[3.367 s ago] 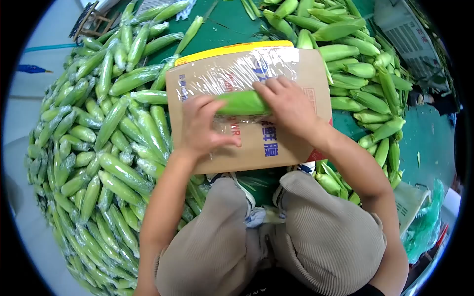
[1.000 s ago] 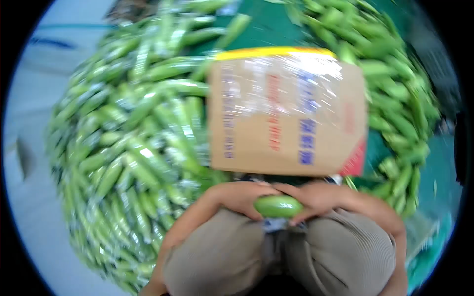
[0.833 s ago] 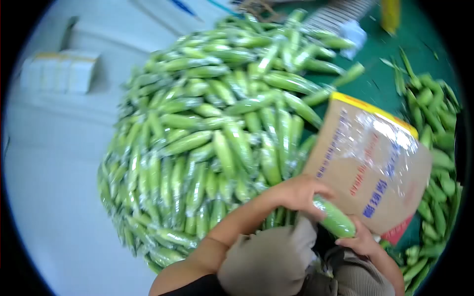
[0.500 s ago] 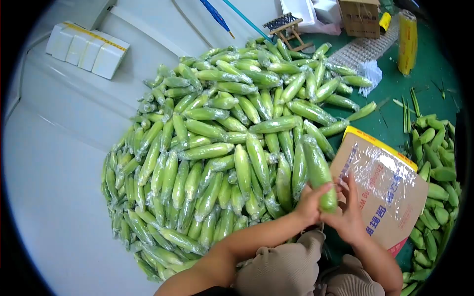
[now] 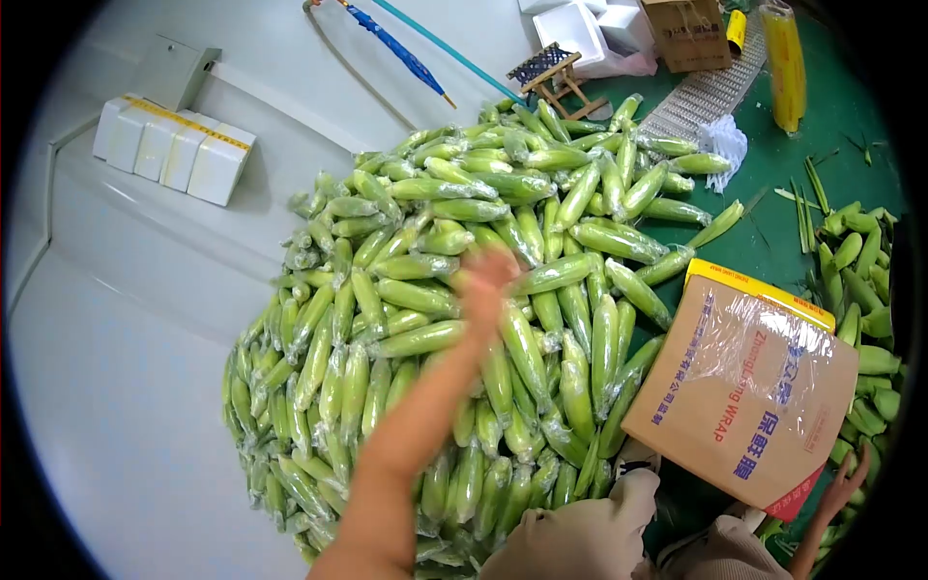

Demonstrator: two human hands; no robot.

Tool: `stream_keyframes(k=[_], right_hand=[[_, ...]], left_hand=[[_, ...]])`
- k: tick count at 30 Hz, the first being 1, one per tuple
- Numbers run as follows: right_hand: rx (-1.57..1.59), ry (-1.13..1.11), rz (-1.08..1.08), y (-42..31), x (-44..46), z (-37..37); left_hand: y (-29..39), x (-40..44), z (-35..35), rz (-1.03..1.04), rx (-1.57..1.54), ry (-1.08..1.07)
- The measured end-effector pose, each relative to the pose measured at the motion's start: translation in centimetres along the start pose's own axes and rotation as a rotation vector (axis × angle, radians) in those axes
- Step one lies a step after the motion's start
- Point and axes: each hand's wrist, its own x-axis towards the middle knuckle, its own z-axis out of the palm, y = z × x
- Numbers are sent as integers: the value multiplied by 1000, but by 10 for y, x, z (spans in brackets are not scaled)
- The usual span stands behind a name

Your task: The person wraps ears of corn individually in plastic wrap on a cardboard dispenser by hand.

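Observation:
My left hand (image 5: 488, 275) is stretched over the big heap of plastic-wrapped corn ears (image 5: 416, 295), close to the ears in its upper middle. Motion smears its fingers, so I cannot make out their pose or whether an ear is in them. At the lower right, my right hand (image 5: 841, 488) is beside the pile of green corn ears without wrap (image 5: 875, 362), its fingers apart and nothing seen in them. Between the two hands lies a cardboard box of cling wrap (image 5: 739, 387), tilted, with clear film stretched over its top and a yellow edge strip.
White foam boxes taped together (image 5: 174, 150) stand at the upper left. Along the back are a blue umbrella (image 5: 398, 46), a small wooden stool (image 5: 561, 82), a carton (image 5: 686, 34) and a yellow film roll (image 5: 784, 68). A white crumpled cloth (image 5: 723, 150) lies on the green floor.
Both hands held one wrapped corn ear beside the box earlier. They have parted: the left swung up and left over the heap, the right moved down and right to the unwrapped ears.

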Motion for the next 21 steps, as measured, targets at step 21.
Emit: stream_keyframes(k=[21], right_hand=[[-892,-283,362,53,5,-61]], left_hand=[[-27,-247,249,731,750,-1109]])
